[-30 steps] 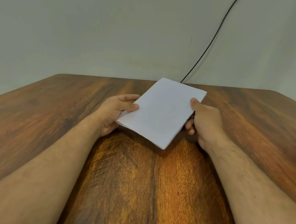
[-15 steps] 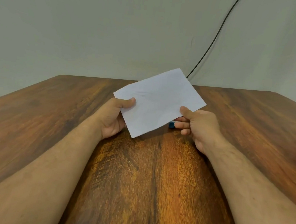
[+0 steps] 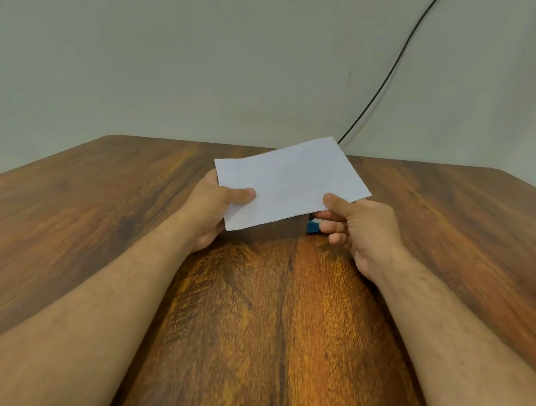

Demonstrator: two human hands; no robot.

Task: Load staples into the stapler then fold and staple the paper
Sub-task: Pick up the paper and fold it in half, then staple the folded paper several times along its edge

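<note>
1. Paper: a white rectangular sheet, held above the desk by both hands. It is tilted, with its far right corner highest and its near left corner lowest. The far right corner overlaps the far desk edge and the wall behind it. Whether the sheet is folded cannot be told.
2. Left hand: grips the left edge of the paper. The thumb lies curled over the near face; the fingers are hidden behind the sheet.
3. Right hand: pinches the near right edge of the paper. The thumb presses on the near face and the index finger sits beneath the edge. The other fingers are curled below the paper.
4. Blue object: a small blue part shows just below the near edge of the paper, touching or just beside the right hand's fingers. Most of it is hidden, so it cannot be identified with certainty.
5. Desk: dark brown wood grain, with a lighter orange band down the middle between the two forearms.
6. Cable: a thin black line runs down the wall from the upper right and ends behind the paper's far right corner.
</note>
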